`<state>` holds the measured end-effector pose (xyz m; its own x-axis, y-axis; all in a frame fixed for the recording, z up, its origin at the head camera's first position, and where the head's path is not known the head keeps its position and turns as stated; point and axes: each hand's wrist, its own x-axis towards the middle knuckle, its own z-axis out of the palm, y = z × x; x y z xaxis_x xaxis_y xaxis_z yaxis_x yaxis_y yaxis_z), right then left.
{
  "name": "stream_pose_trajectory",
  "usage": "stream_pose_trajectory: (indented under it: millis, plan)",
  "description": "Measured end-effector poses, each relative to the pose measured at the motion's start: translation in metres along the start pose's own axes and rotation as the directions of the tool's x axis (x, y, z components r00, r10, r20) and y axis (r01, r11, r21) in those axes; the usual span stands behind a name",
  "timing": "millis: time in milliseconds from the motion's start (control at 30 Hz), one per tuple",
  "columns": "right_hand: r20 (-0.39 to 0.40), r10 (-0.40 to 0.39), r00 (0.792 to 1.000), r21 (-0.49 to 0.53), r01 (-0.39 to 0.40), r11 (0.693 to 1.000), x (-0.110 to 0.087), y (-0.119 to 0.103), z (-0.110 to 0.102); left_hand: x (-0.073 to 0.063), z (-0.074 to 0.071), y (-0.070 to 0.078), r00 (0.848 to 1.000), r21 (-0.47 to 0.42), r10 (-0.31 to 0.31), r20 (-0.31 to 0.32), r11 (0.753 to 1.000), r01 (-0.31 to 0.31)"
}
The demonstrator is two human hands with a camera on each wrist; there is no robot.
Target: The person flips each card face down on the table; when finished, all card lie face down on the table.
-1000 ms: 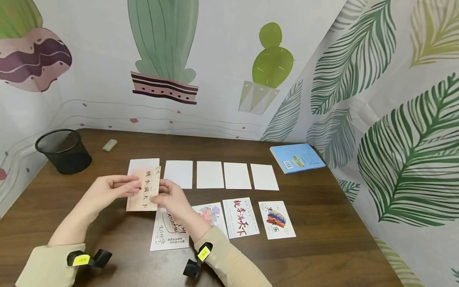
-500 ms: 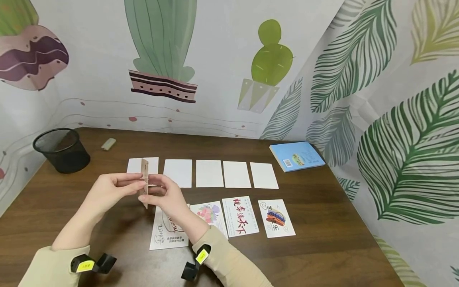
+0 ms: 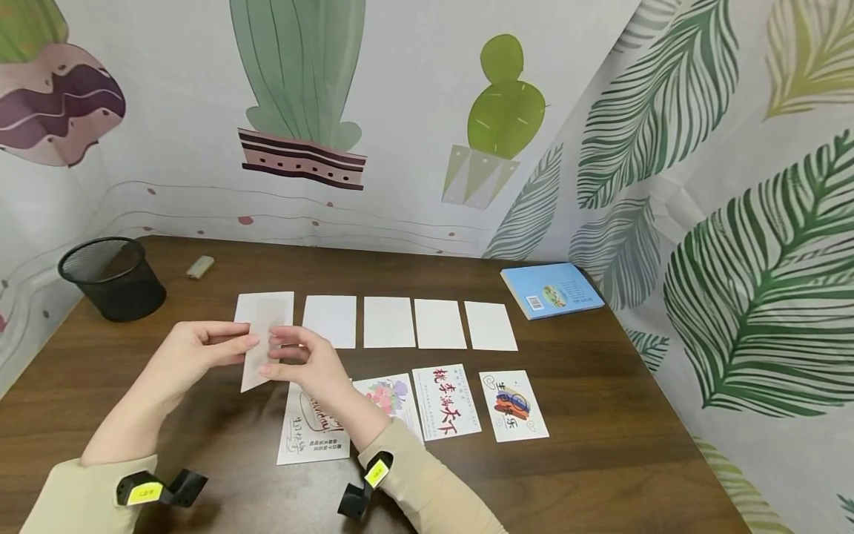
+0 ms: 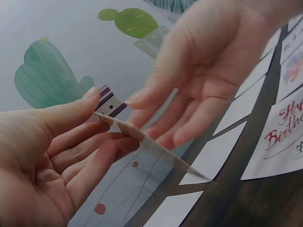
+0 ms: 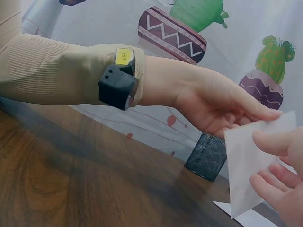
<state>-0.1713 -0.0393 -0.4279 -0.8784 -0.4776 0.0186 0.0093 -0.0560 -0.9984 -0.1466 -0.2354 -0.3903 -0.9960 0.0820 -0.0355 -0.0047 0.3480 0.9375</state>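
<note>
My left hand [image 3: 190, 360] pinches a postcard [image 3: 255, 367] by its edge between thumb and fingers, above the left end of the table. The postcard stands tilted, and its plain white back shows in the head and right wrist views. In the left wrist view it appears nearly edge-on. Close to that white back is my right hand [image 3: 316, 371], its thumb and fingers spread and all on the same side of the card; whether a fingertip touches cannot be told. Beneath my right forearm lies a birthday postcard [image 3: 310, 437], partly covered.
Several blank white cards [image 3: 389, 322] form a row behind the hands. A floral card [image 3: 394, 397], a red-lettered card [image 3: 445, 400] and a colourful card [image 3: 514, 404] lie nearer. A mesh pen holder [image 3: 113, 285], small eraser-like block [image 3: 200, 267] and blue book [image 3: 552, 289] stand farther back.
The postcard has been turned over, from its printed face through edge-on to its white back. My right hand, which gripped its right edge, has its fingers spread now.
</note>
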Motion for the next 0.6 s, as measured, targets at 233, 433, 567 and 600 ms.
stream_pose_trajectory:
  millis: [233,433,567,600]
  plan:
    - [-0.142,0.040,0.989,0.047,-0.034,0.998,0.006,0.008,-0.009,0.002,-0.015,-0.010,1.000,-0.089,-0.012,-0.009,0.996,0.011]
    - [-0.186,0.077,0.979,0.084,-0.062,0.994,0.010,0.014,-0.015,0.004,-0.023,-0.016,0.997,-0.045,-0.076,0.010,0.996,0.076]
    - [-0.151,0.103,0.983,0.139,-0.082,0.987,0.011,0.014,-0.015,0.004,-0.026,-0.021,0.994,-0.047,-0.106,0.032,0.993,0.108]
    - [-0.143,0.109,0.984,0.150,-0.088,0.985,0.011,0.014,-0.014,0.004,-0.026,-0.023,0.993,-0.050,-0.109,0.037,0.993,0.111]
